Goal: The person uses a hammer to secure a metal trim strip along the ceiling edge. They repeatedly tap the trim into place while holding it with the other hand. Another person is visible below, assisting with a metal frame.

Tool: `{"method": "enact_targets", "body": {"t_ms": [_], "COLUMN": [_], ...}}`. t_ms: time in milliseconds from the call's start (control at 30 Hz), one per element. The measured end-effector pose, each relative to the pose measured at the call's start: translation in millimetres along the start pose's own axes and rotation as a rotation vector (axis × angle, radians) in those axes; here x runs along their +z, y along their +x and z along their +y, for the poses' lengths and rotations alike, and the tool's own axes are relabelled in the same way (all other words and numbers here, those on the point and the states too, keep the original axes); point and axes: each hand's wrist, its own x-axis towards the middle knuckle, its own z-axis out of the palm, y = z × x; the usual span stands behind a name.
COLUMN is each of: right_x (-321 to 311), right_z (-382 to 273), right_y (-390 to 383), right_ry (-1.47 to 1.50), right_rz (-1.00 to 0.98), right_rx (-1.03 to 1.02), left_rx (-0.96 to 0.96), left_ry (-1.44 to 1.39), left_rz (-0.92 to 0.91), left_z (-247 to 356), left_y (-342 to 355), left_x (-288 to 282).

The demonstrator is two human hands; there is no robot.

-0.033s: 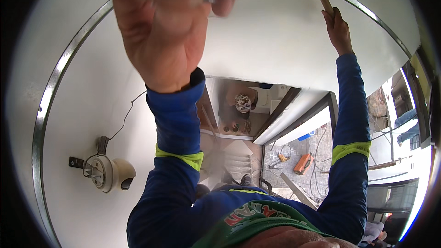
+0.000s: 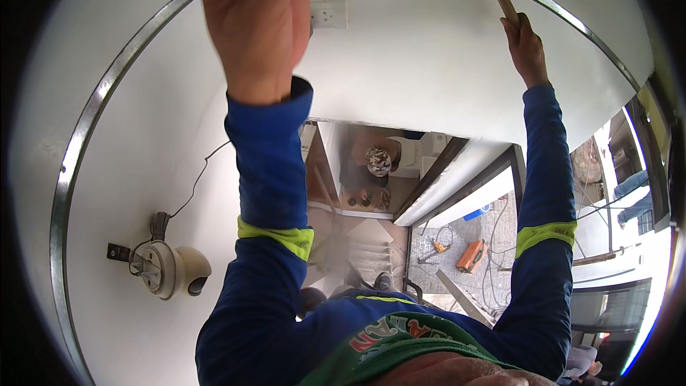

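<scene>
High on the right, my right hand point(image 2: 527, 46) is wrapped round the wooden handle of a hammer point(image 2: 504, 1). The hammer's dark head lies over the metal channel point(image 2: 572, 20) that curves along the white surface. My left hand point(image 2: 261, 32) is raised at the upper left with its fingers bent, partly cut off by the top edge. What the left fingers hold, if anything, is out of sight. Just beside that hand, a white socket plate point(image 2: 330, 14) sits on the white surface.
A cream lamp-like fixture point(image 2: 168, 270) with a cord is mounted at the left. Below, a person in a patterned cap point(image 2: 379, 161) is in a doorway. An orange toolbox point(image 2: 471, 256), a yellow tool point(image 2: 441, 246) and cables lie on the floor at lower right.
My left hand has moved up toward the top edge, and its fingers have mostly left the picture. The socket plate has come into sight. My right hand and the hammer have barely shifted.
</scene>
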Motion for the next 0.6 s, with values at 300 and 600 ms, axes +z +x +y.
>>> {"method": "enact_targets", "body": {"t_ms": [300, 600], "right_x": [-1.9, 1.4], "right_z": [-2.8, 0.1], "right_y": [7.9, 8.4], "right_ry": [0.002, 0.004], "right_rz": [0.000, 0.012], "right_rx": [-0.026, -0.035], "left_rx": [-0.178, -0.032], "left_ry": [0.925, 1.023], "left_rz": [-0.400, -0.588], "left_z": [-172.1, -172.6], "left_y": [63.9, 65.8], "left_x": [-83.6, -84.1]}}
